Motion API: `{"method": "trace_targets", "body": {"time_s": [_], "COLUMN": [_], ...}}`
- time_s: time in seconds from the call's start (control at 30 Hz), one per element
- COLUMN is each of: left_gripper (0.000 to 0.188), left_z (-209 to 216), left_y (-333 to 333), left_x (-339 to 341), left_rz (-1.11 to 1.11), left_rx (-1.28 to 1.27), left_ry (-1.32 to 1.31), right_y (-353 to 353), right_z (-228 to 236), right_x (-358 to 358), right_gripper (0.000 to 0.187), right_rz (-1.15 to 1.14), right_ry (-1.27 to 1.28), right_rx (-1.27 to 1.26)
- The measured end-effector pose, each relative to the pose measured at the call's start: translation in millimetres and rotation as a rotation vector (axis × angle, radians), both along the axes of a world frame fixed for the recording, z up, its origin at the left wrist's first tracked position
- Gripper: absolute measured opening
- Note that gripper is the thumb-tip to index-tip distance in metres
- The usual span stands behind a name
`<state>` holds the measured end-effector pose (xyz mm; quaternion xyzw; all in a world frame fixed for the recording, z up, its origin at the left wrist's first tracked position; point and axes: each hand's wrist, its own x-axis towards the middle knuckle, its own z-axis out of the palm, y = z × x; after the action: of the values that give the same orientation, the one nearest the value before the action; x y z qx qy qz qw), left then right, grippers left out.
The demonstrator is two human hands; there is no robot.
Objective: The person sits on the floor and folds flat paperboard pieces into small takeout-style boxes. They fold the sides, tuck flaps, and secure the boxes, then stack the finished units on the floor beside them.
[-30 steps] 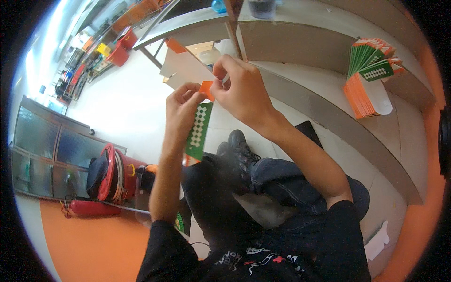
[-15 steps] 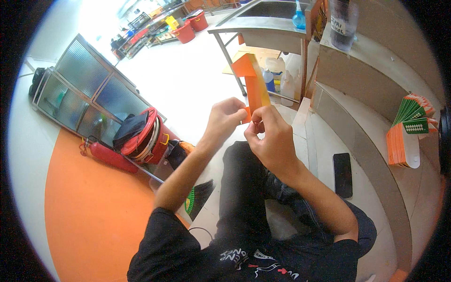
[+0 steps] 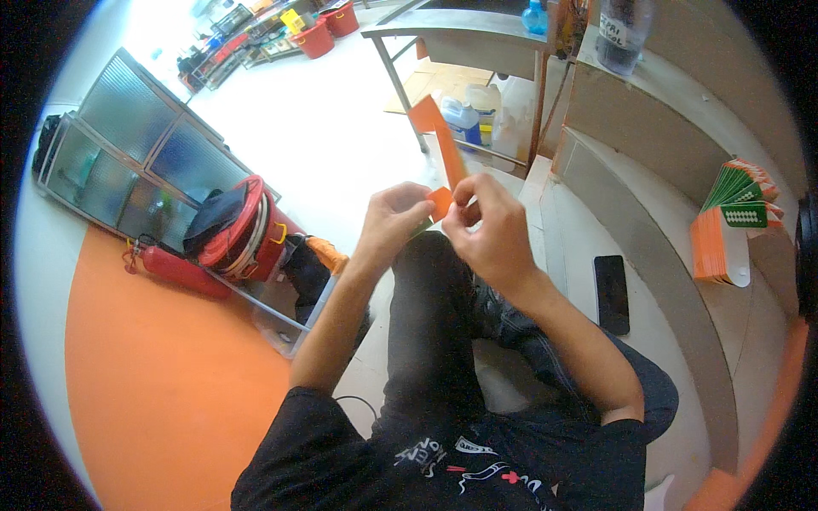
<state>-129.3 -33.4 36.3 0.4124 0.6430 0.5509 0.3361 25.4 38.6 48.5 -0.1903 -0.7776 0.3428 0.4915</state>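
Between my two hands, above my raised knee, is a folded piece of orange paperboard [image 3: 446,149]. Its long narrow strip leans up and away, with a flap bent over at the top and another at the bottom. My left hand [image 3: 392,223] pinches the bottom flap between thumb and fingers. My right hand [image 3: 492,223] is closed on the strip's lower end, thumb against fingertips. The fingers partly hide where the two parts meet.
A fanned stack of orange, green and white cartons [image 3: 720,247] sits on the step at right. Nearer lies a black phone [image 3: 612,294]. At left are a red bucket [image 3: 277,234] and a fire extinguisher [image 3: 183,271]. Ahead stands a metal table [image 3: 477,49] with plastic jugs [image 3: 461,117] underneath.
The paperboard has turned so that its yellowish side hardly shows, and it leans more to the left. Both hands keep hold of it. The whole view has shifted slightly.
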Motion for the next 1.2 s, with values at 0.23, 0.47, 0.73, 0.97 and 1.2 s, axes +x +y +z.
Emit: {"method": "trace_targets", "body": {"time_s": [0.23,0.47,0.73,0.97,1.2], "left_gripper": [0.026,0.022,0.021,0.023,0.021], "left_z": [26.6,18.5,12.6,11.8,5.8], "left_y": [0.0,8.8,13.9,17.9,23.0], "left_x": [-1.8,10.1,14.0,19.4,22.1], "left_rz": [-0.158,-0.111,-0.081,-0.076,-0.060], "left_rx": [0.047,0.071,0.085,0.106,0.106], "left_ry": [-0.033,-0.058,-0.110,-0.149,-0.178], "right_y": [19.2,21.1,24.1,26.2,26.0], "right_z": [17.6,16.0,15.0,15.7,11.9], "right_x": [10.3,11.4,12.5,12.4,10.8], "right_gripper": [0.019,0.017,0.018,0.015,0.015], "right_rz": [0.149,0.117,0.101,0.070,0.011], "right_ry": [-0.012,-0.023,-0.033,-0.027,-0.085], "right_rx": [-0.252,-0.246,-0.290,-0.269,-0.202]}}
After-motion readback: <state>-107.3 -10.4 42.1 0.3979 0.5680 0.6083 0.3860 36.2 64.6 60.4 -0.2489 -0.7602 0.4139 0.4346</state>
